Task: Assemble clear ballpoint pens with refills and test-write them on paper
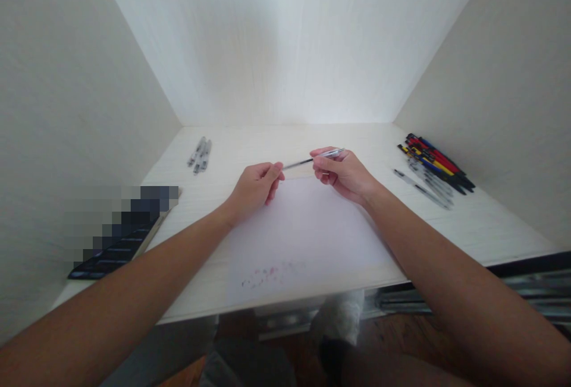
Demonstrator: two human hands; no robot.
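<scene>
Pinching opposite parts of a slim, clear-and-black plastic pen [306, 162], the left hand [259, 186] and right hand [339, 172] hold it slightly tilted near the far edge of a white paper sheet [307, 226]; light, aligned pressure should keep it straight.

Soft, diffuse light reaches the sheet of paper [307, 226]; beyond it the back wall [334, 60] is bright, a faint grey shadow [238, 54] lying past the paper's left side. The pen [300, 164] at its far edge looks slightly soft. Below its near edge, the floor [397, 336] is dim and hazy. Left of it, coarse pixel blocks [120, 214] hide detail; side walls [513, 96] flanking it splay with wide-angle distortion.
</scene>
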